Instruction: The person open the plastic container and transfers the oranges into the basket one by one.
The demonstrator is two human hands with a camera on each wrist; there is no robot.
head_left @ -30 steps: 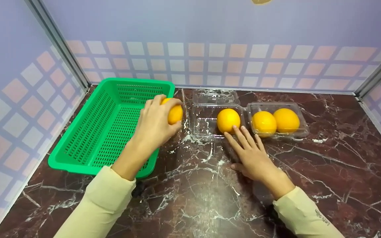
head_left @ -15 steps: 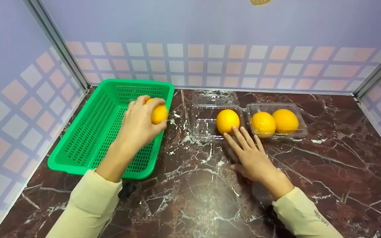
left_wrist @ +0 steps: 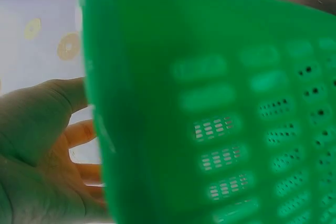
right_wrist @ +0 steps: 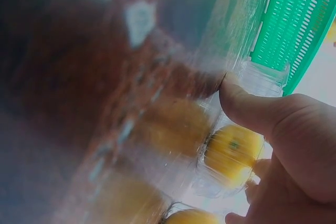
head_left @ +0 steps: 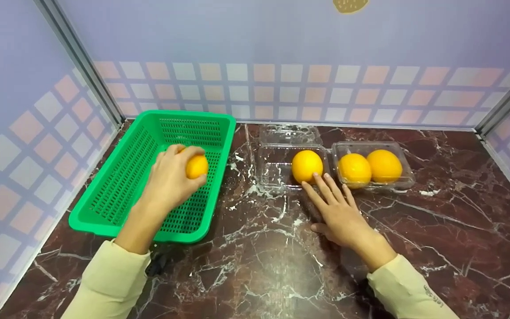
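- Head: left hand (head_left: 167, 177) grips an orange (head_left: 197, 166) over the basket (head_left: 120, 184), right hand (head_left: 341, 217) straight-fingered at a box (head_left: 276, 169) right of the basket; slackening fingers could drop the orange
- Left wrist: brushing the basket could shift it
- Right wrist: pressing could tip the box

Head view looks forward-down; close wrist views share the basket (head_left: 122, 181).
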